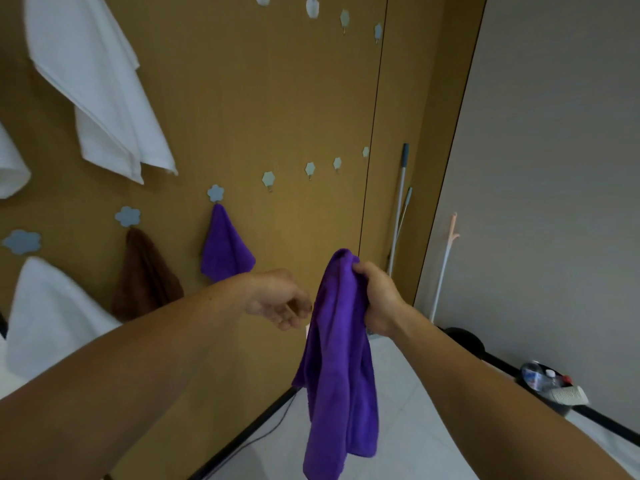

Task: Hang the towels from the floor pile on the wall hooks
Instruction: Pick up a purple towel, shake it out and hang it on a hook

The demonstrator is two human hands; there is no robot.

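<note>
My right hand (379, 299) grips the top of a purple towel (337, 368), which hangs down in front of the wooden wall. Just left of the towel, my left hand (280, 301) hovers with loosely bent fingers and holds nothing. On the wall's lower row, a second purple towel (225, 249) hangs from a flower-shaped hook (215, 193), and a brown towel (145, 275) hangs from the hook (127, 216) left of it. Bare hooks (268, 179) continue to the right along that row. The floor pile is out of sight.
White towels (100, 88) hang at the upper left and another white one (52, 317) at the lower left. More bare hooks (344, 18) line the top. Mop handles (400, 202) lean in the corner. A black bin (550, 386) with bottles stands by the grey right wall. White floor tiles lie below.
</note>
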